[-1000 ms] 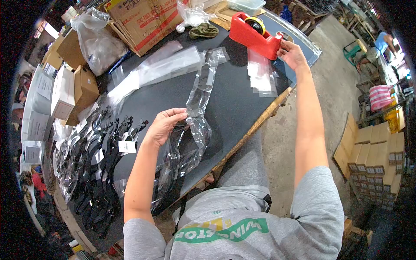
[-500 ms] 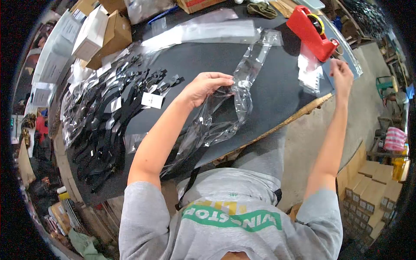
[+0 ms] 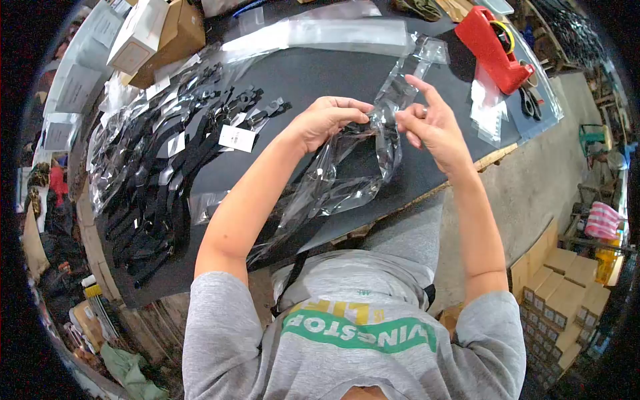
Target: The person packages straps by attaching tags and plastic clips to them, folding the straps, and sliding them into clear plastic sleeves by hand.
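Note:
My left hand is closed on a clear plastic bag, pinching it near its gathered middle between thumb and fingertips. The bag's upper end stretches up and right, and its lower part hangs toward me, with something black inside. My right hand is just right of the pinched spot, with the index finger stretched out and the thumb apart from it, beside the bag. Whether a bit of tape sticks to its fingertips is too small to tell. To the right stands a red tape dispenser with a yellow-rimmed roll.
Bagged black straps with white tags lie heaped on the left of the dark table. Flat clear bags lie at the back. Black scissors rest beside the dispenser. Cardboard boxes stand at the back left; more cartons are stacked lower right.
My right hand has come left from beside the tape dispenser to the bag, its index finger now stretched out. My left hand keeps its pinch on the bag. The scissors have come into sight.

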A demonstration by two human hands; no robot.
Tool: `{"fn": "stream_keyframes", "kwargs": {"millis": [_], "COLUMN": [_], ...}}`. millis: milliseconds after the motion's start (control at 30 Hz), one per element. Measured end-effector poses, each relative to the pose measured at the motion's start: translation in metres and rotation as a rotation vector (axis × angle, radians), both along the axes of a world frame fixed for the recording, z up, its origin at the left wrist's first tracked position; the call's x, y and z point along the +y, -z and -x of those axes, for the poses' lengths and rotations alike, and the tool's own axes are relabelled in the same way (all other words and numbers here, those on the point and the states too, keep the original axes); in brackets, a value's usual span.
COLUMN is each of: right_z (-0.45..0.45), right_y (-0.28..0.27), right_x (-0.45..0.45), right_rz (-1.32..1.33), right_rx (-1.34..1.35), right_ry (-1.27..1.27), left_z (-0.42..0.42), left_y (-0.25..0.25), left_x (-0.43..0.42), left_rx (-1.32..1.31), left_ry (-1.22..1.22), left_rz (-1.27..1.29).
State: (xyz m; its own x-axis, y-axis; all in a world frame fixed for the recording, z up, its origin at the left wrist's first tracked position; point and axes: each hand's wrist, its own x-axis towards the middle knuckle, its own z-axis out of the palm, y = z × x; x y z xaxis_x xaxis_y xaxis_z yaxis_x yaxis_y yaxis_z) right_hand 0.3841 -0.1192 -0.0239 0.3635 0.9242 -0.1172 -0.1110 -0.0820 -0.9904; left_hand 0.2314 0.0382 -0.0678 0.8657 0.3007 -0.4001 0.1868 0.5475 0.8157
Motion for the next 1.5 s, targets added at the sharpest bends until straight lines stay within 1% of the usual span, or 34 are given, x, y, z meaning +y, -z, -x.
{"fn": "stream_keyframes", "kwargs": {"millis": [100,267,333,467,700,967,1033,1167,1200,1267,1300,1333,1367,1400,1467,1500], "right_z": [0.005,0.008,0.010,0.007,0.005,0.006,0.007,0.006,0.005,0.005,0.004,0.004,0.004,0.004,0.005,0.005], "right_y": [0.006,0.005,0.003,0.005,0.013,0.014,0.013,0.014,0.015,0.016,0.017,0.019,0.020,0.019,0.017,0.016], "right_x": [0.012,0.018,0.020,0.023,0.025,0.023,0.023,0.023,0.023,0.024,0.024,0.024,0.024,0.024,0.025,0.025], "right_rz": [0.010,0.031,0.051,0.084,0.091,0.094,0.098,0.104,0.104,0.104,0.104,0.105,0.106,0.106,0.208,0.208], "right_rx": [0.047,0.003,-0.014,-0.044,-0.057,-0.038,-0.039,-0.045,-0.045,-0.072,-0.072,-0.124,-0.177,-0.177,-0.277,-0.276], "right_ry": [-0.002,-0.035,-0.035,-0.068,-0.056,-0.032,-0.024,-0.023,-0.022,-0.006,-0.004,0.010,0.024,0.026,0.052,0.055], "left_z": [0.000,0.000,0.001,0.000,0.000,0.000,0.001,-0.001,-0.003,-0.003,-0.004,-0.004,-0.004,-0.005,-0.006,-0.006], "left_y": [0.001,-0.002,0.000,0.000,0.007,0.002,0.002,0.000,-0.008,-0.011,-0.008,-0.006,-0.006,-0.006,-0.004,-0.003], "left_x": [0.000,0.000,0.002,0.002,0.003,0.001,0.002,0.003,-0.002,-0.007,-0.008,-0.009,-0.010,-0.011,-0.012,-0.012], "left_rx": [0.001,-0.012,0.013,0.004,0.004,0.001,-0.036,-0.008,-0.004,0.001,0.007,0.014,0.014,0.025,0.036,0.047], "left_ry": [-0.006,-0.005,0.041,0.022,0.027,0.026,0.034,0.025,-0.001,-0.026,-0.041,-0.056,-0.054,-0.071,-0.085,-0.102], "left_rz": [0.006,0.035,0.021,0.010,0.015,-0.009,0.030,0.072,0.064,0.055,0.001,-0.052,-0.052,-0.063,-0.074,-0.093]}}
